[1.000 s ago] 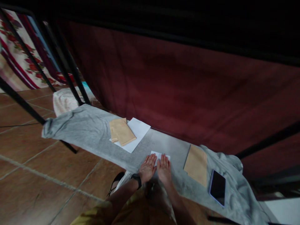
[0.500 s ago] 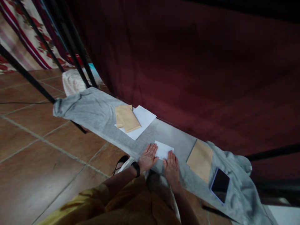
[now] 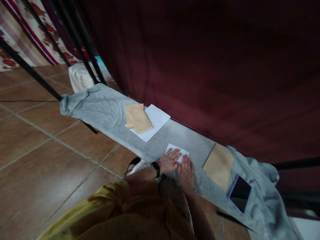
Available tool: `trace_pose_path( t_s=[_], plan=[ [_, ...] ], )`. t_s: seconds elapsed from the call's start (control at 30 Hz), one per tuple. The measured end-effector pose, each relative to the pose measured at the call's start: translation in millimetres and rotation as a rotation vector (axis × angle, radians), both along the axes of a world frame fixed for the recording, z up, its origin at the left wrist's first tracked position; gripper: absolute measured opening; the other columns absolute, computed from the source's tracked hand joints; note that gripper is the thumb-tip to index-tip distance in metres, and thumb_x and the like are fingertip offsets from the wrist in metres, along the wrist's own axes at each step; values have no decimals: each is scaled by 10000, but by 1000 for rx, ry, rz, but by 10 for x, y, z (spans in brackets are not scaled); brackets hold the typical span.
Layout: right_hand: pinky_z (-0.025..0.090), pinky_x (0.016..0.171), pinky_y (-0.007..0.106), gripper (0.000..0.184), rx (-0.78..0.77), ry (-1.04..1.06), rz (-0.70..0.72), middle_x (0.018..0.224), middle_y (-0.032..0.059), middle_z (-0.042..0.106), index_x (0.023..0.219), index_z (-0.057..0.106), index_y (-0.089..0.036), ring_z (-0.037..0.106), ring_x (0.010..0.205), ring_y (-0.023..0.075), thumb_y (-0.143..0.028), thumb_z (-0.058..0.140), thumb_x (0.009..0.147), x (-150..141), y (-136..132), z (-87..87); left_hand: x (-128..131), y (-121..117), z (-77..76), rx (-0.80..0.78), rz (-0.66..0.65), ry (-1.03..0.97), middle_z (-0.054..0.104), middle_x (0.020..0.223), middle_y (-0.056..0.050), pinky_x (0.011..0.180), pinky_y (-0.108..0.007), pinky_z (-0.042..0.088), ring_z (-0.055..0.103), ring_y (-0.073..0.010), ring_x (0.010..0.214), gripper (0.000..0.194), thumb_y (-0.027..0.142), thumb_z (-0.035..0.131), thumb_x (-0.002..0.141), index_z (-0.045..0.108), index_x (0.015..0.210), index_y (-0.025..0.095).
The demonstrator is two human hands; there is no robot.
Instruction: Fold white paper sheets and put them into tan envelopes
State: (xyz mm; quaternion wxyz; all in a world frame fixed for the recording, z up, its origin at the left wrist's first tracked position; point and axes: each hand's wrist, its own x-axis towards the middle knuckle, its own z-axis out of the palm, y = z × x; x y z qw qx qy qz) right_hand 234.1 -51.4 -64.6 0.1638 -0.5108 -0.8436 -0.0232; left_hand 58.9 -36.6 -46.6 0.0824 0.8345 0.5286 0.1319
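A small white sheet of paper [image 3: 178, 149], perhaps folded, lies on the grey cloth [image 3: 190, 135] over a narrow bench. My left hand [image 3: 170, 160], with a dark band at the wrist, rests flat across the paper, its fingers spread and pointing right. On the paper's right edge lies my right hand [image 3: 186, 169], fingers stretched away from me. Both palms cover the near part of the sheet, so that part is hidden. Neither hand grips anything.
To the left, brown paper envelopes [image 3: 140, 119] lie on larger white paper [image 3: 158, 121]. On the right are more brown paper [image 3: 219, 166] and a phone [image 3: 240, 194]. A dark red curtain [image 3: 200, 83] hangs along the bench's far side; black metal poles [image 3: 32, 71] stand left.
My left hand has slid right from the paper's left edge onto its middle, close to my right hand. The whole view has shifted slightly.
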Motion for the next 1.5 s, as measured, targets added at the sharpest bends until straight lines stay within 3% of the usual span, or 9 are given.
trace_pose_path(
  t_s=[0.23, 0.47, 0.63, 0.83, 1.13, 1.3, 1.5],
  plan=[
    [313, 1191, 555, 528, -7, 18, -38, 1595, 216, 397, 1544, 378, -66, 385, 1478, 295, -274, 282, 1069, -27, 21, 1, -84, 144, 23, -2, 26, 31, 324, 1659, -75, 1259, -462, 142, 265, -207, 1541, 521, 394, 320, 1061, 375, 1555, 237],
    [313, 1193, 527, 527, 15, 21, -70, 1571, 215, 438, 1542, 375, -52, 401, 1469, 282, -265, 293, 1067, -49, 16, 2, -303, 246, -16, 31, 145, 22, 362, 1631, -137, 1259, -444, 185, 313, -226, 1524, 558, 362, 272, 1058, 381, 1547, 116],
    [280, 1203, 558, 531, 13, 112, -148, 1554, 199, 470, 1535, 403, -78, 404, 1469, 285, -296, 276, 1067, -292, 167, 44, -379, 240, -66, 78, 166, 42, 368, 1632, -119, 1258, -442, 197, 310, -228, 1525, 563, 334, 289, 1039, 366, 1560, 133],
    [265, 1235, 469, 576, -97, 93, -47, 1607, 151, 396, 1539, 408, -86, 359, 1500, 245, -402, 265, 1079, -598, 354, 32, -401, 254, -83, 93, 140, 87, 370, 1632, -115, 1261, -439, 195, 284, -244, 1536, 588, 271, 343, 996, 366, 1568, 136],
    [302, 1208, 488, 542, 22, 93, -173, 1556, 191, 462, 1514, 440, -54, 415, 1463, 277, -345, 360, 1065, -201, 331, -72, -396, 259, -98, 127, 194, 126, 402, 1615, -103, 1265, -438, 194, 305, -218, 1527, 568, 315, 275, 1036, 360, 1567, 130],
    [315, 1191, 505, 544, -8, 88, -236, 1562, 171, 461, 1538, 420, -106, 437, 1447, 287, -346, 393, 1051, -20, 283, -52, -433, 226, -101, 84, 249, 131, 376, 1625, -126, 1259, -447, 209, 318, -242, 1522, 581, 356, 265, 1042, 374, 1556, 106],
    [306, 1202, 466, 522, -16, 177, -298, 1550, 146, 491, 1507, 469, -91, 451, 1434, 264, -314, 310, 1062, 30, 222, -35, -424, 366, 104, -50, 245, 97, 458, 1569, -175, 1229, -456, 254, 395, -289, 1469, 543, 332, 334, 1029, 448, 1497, 83]
  ],
)
